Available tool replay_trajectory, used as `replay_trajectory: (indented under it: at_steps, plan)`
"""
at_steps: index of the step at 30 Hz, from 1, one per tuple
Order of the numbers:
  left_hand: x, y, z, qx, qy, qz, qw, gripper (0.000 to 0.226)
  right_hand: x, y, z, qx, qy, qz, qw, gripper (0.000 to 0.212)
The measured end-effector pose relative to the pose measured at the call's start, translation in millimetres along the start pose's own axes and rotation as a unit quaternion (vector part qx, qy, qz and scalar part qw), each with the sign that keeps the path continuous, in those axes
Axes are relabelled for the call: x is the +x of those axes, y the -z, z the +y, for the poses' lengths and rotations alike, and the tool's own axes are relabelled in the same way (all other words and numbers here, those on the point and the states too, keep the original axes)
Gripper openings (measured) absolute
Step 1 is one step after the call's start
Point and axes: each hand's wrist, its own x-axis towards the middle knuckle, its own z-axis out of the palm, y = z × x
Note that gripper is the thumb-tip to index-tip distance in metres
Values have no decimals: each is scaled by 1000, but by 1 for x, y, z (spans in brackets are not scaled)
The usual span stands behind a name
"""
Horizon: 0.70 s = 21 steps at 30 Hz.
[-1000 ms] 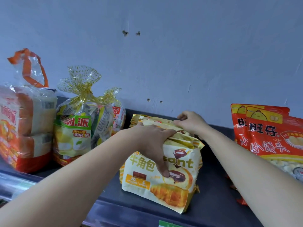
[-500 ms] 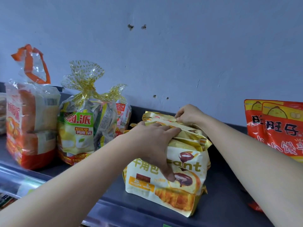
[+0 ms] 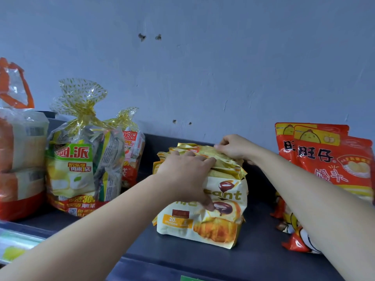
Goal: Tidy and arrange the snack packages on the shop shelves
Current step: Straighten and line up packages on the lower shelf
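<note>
A row of white and gold croissant packages [image 3: 215, 226] stands upright in the middle of the dark shelf [image 3: 182, 254]. My left hand [image 3: 186, 175] grips the top of the front packages, thumb down over the printed face. My right hand [image 3: 233, 148] pinches the gold top seams of the rear packages near the wall. Red snack pouches [image 3: 328, 159] stand to the right, partly hidden behind my right forearm.
Clear bags of small cakes [image 3: 81, 171] tied with gold wrap stand to the left, and a bread bag with an orange handle [image 3: 18, 159] at the far left. A blue-grey wall [image 3: 223, 67] backs the shelf. Bare shelf lies between the groups.
My hands keep their hold on the croissant packages. The stack has shifted a little, and the view has swung slightly so the red pouches sit further into the frame.
</note>
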Motion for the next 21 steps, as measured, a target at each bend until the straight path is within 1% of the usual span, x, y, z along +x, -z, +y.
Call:
replay_trajectory:
  at_steps: [2, 5, 8, 9, 11, 13, 15, 17, 19, 21]
  plan:
    - [6, -6, 8, 6, -8, 41, 999, 95, -3, 0, 2, 5, 0, -16, 1000, 52]
    - [10, -9, 23, 16, -18, 85, 996, 81, -10, -2, 7, 10, 14, -27, 999, 71]
    - [9, -5, 27, 44, 8, 89, 995, 86, -20, -1, 7, 6, 11, -33, 999, 94]
    - [6, -2, 25, 49, 20, 87, 995, 89, -23, -2, 5, 17, 3, -34, 999, 99]
    - [-1, 3, 18, 24, 33, 56, 998, 95, -29, -2, 4, 40, -4, -37, 998, 93]
    - [-8, 11, 6, -4, 27, -26, 999, 112, -36, 0, 6, 86, -1, -52, 995, 89]
    - [-14, 20, -10, -21, 32, -107, 993, 128, -49, 4, 8, 163, 10, -66, 984, 93]
    - [-18, 24, -28, -54, 57, -152, 985, 133, -63, 9, 12, 237, 23, -64, 969, 100]
    - [-20, 21, -37, -89, 76, -147, 982, 130, -78, 16, 19, 280, 52, -92, 954, 106]
    - [-19, 13, -35, -122, 86, -93, 984, 120, -92, 21, 26, 262, 92, -167, 946, 121]
